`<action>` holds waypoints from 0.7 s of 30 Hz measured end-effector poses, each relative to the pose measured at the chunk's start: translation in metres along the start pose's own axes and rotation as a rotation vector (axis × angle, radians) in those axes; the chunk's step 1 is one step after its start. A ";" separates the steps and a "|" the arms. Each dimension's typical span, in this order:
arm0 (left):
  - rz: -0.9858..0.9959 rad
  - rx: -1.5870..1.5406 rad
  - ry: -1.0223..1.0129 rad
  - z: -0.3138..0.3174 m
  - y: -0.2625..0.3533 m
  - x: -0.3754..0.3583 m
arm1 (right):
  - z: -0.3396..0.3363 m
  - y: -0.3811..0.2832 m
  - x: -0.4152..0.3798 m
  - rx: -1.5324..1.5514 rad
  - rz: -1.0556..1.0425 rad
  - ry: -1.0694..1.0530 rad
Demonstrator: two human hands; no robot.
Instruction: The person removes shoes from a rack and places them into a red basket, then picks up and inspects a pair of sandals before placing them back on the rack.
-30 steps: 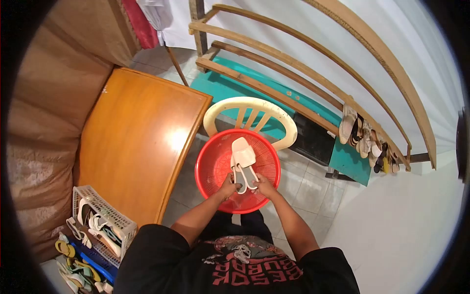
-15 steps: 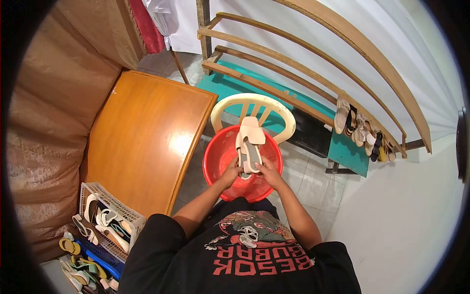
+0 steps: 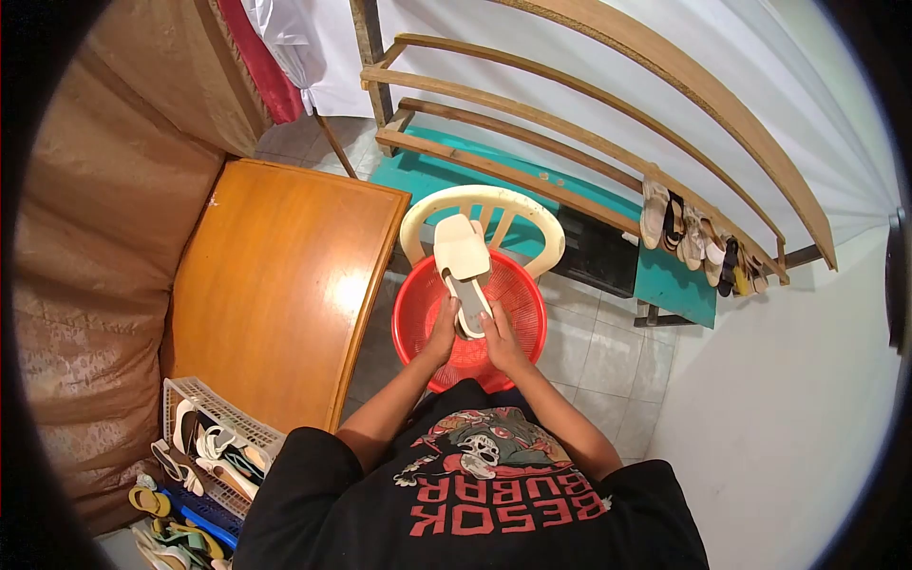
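A pair of cream slide sandals with grey insoles is held between my two hands, the wide straps pointing away from me and the heels toward me. The sandals lie against each other, so the lower one is mostly hidden. My left hand is closed on the left edge near the heel. On the opposite edge, my right hand grips with its thumb on top. Below them is a red plastic basket, standing in front of a cream plastic chair.
To the left stands a wooden table. A pale crate of sandals sits at lower left, beside a blue basket and more footwear. Ahead, a wooden rack carries several shoes at its right end, over a turquoise bench.
The sandals have turned and shifted slightly left, and the upper one now covers more of the other. Both hands have moved a little left with them, still gripping.
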State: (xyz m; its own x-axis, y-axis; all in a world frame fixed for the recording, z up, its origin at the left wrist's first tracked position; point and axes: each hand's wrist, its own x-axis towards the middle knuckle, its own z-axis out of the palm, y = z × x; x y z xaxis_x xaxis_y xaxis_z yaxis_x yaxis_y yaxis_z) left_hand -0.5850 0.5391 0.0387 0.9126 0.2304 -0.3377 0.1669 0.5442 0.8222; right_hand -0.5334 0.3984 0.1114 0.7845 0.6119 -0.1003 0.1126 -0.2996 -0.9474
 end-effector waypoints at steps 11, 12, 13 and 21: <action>0.188 -0.024 -0.097 0.028 0.062 0.009 | 0.001 -0.033 0.018 -0.036 -0.283 0.175; 0.189 -0.019 -0.098 0.025 0.057 0.011 | 0.000 -0.034 0.018 -0.043 -0.263 0.168; 0.167 -0.016 -0.106 0.022 0.053 0.012 | -0.002 -0.033 0.017 -0.050 -0.243 0.160; 0.145 0.084 -0.148 0.039 0.054 -0.024 | -0.020 -0.015 0.033 0.421 0.121 0.206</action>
State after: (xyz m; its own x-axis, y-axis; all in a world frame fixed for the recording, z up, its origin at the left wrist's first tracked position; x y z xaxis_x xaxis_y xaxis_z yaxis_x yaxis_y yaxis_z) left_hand -0.5836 0.5314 0.1087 0.9730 0.1775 -0.1474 0.0546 0.4437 0.8945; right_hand -0.4971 0.4082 0.1280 0.8861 0.4206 -0.1949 -0.2097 -0.0113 -0.9777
